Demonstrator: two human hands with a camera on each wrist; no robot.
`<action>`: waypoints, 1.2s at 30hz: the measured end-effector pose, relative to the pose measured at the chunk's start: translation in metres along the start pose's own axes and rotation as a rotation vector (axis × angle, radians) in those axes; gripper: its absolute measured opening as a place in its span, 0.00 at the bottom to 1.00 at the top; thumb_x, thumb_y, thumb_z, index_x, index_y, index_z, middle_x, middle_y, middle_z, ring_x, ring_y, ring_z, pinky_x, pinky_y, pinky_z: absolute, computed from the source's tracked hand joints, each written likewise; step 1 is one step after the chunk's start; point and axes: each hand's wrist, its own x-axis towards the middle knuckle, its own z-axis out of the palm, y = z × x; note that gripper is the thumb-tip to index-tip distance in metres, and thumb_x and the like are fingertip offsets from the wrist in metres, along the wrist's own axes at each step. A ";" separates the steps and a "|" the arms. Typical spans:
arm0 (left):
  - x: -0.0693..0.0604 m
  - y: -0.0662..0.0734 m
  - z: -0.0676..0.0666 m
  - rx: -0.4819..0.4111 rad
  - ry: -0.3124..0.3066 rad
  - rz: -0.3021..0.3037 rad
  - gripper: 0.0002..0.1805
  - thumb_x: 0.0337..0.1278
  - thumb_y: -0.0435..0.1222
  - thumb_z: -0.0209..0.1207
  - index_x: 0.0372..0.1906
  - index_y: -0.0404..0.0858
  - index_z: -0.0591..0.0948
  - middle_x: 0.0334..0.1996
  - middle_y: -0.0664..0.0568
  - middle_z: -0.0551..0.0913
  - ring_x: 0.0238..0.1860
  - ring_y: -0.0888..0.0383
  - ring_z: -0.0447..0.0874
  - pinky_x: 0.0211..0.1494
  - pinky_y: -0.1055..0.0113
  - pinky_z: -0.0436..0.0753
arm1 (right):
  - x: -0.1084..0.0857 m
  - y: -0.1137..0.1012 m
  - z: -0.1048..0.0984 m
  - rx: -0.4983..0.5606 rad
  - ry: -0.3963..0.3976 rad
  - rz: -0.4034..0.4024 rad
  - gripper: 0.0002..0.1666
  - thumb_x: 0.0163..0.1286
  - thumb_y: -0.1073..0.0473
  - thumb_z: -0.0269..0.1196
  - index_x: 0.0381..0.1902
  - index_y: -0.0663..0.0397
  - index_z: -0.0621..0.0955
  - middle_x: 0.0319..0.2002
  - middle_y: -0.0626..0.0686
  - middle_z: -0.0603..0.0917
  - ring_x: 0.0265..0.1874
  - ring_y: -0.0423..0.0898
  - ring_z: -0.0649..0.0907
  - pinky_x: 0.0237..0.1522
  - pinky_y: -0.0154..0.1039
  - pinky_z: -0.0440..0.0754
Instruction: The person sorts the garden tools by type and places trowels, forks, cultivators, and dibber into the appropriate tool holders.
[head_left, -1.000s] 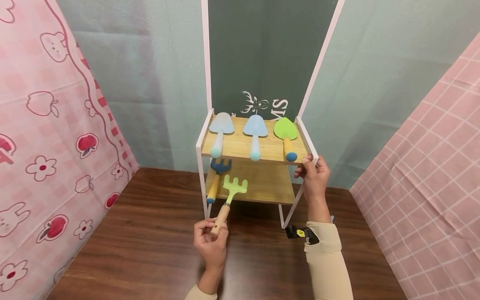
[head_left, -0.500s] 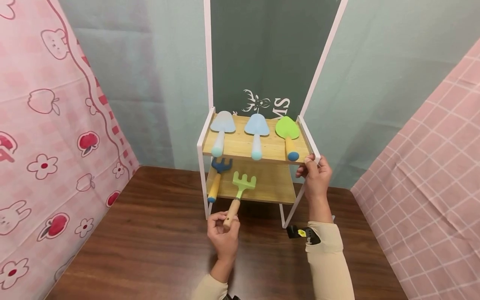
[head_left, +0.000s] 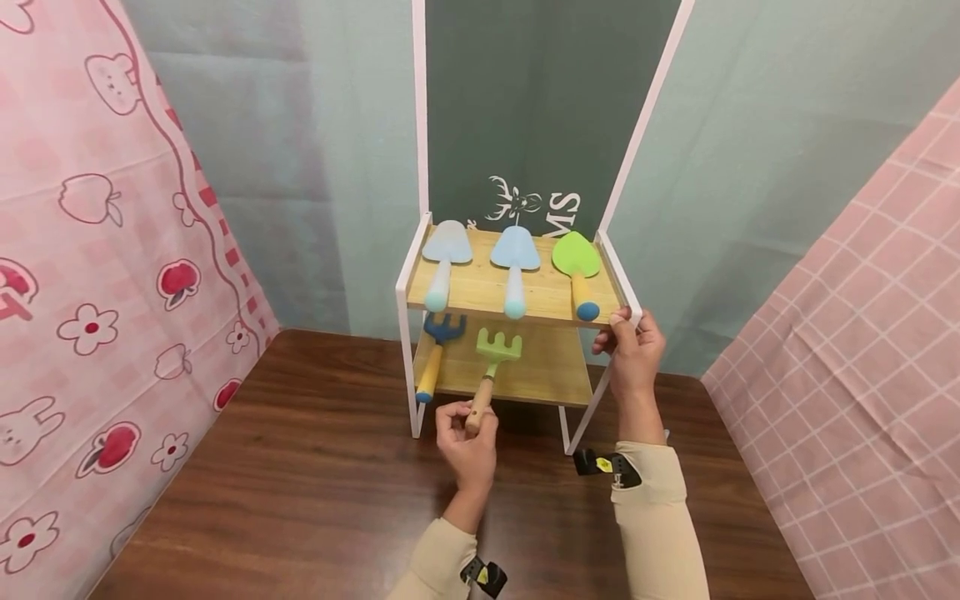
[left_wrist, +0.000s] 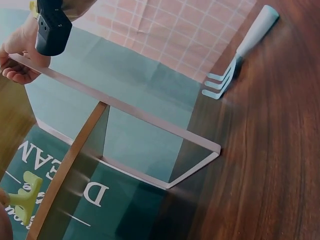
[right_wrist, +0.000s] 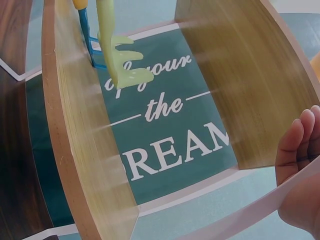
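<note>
My left hand [head_left: 468,454] pinches the wooden handle of a green hand rake [head_left: 499,347], its tines raised over the front of the lower board [head_left: 551,379] of a small two-tier shelf. In the right wrist view the rake [right_wrist: 119,60] hangs between the two boards, tines apart from the wood. My right hand [head_left: 634,362] grips the white frame [head_left: 615,271] at the upper board's front right corner. Left on the lower board lies a blue hand rake [head_left: 432,364] with a yellow handle. Across the upper board [head_left: 543,292] lie a whitish trowel [head_left: 448,243], a light blue trowel [head_left: 515,250] and a green trowel [head_left: 576,255].
A light blue hand rake [left_wrist: 254,34] lies on the brown table [head_left: 300,467], right of the shelf. Behind stands a dark green panel [head_left: 547,100] with white lettering. Patterned pink cloths hang at the left [head_left: 90,250] and right [head_left: 855,333].
My left hand has carried the green rake rightward and forward, away from the blue rake and over the middle of the lower board. My right hand keeps its grip on the frame.
</note>
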 end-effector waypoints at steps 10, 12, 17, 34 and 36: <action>0.006 0.007 0.022 0.056 0.021 -0.048 0.15 0.33 0.13 0.57 0.28 0.22 0.64 0.30 0.36 0.70 0.27 0.57 0.71 0.24 0.74 0.73 | 0.002 -0.002 0.001 -0.014 0.006 0.008 0.06 0.63 0.73 0.53 0.28 0.60 0.73 0.14 0.53 0.75 0.11 0.41 0.77 0.13 0.33 0.76; 0.008 0.006 0.027 0.064 0.019 -0.051 0.15 0.33 0.13 0.57 0.28 0.22 0.64 0.30 0.39 0.70 0.27 0.56 0.71 0.24 0.73 0.74 | 0.003 -0.003 0.000 -0.011 0.011 0.006 0.06 0.63 0.73 0.53 0.28 0.60 0.73 0.14 0.53 0.74 0.11 0.41 0.77 0.13 0.33 0.76; 0.011 0.004 0.038 0.103 0.039 -0.064 0.15 0.32 0.15 0.57 0.28 0.23 0.65 0.29 0.44 0.69 0.28 0.55 0.69 0.25 0.72 0.74 | 0.003 -0.005 -0.002 0.007 0.023 0.002 0.06 0.63 0.74 0.53 0.28 0.62 0.73 0.13 0.54 0.74 0.10 0.42 0.76 0.13 0.33 0.76; 0.022 -0.037 0.032 0.307 0.061 -0.087 0.15 0.30 0.19 0.60 0.28 0.30 0.69 0.28 0.46 0.69 0.26 0.53 0.69 0.24 0.68 0.69 | -0.001 -0.001 0.000 0.010 0.004 -0.001 0.08 0.64 0.74 0.52 0.28 0.61 0.73 0.14 0.54 0.75 0.11 0.41 0.77 0.13 0.33 0.76; 0.022 -0.041 0.031 0.325 0.057 -0.081 0.15 0.30 0.20 0.61 0.28 0.33 0.69 0.28 0.49 0.69 0.27 0.55 0.69 0.25 0.67 0.70 | 0.000 -0.001 0.000 0.006 0.004 -0.002 0.08 0.63 0.74 0.52 0.27 0.61 0.73 0.14 0.53 0.75 0.11 0.41 0.77 0.13 0.33 0.76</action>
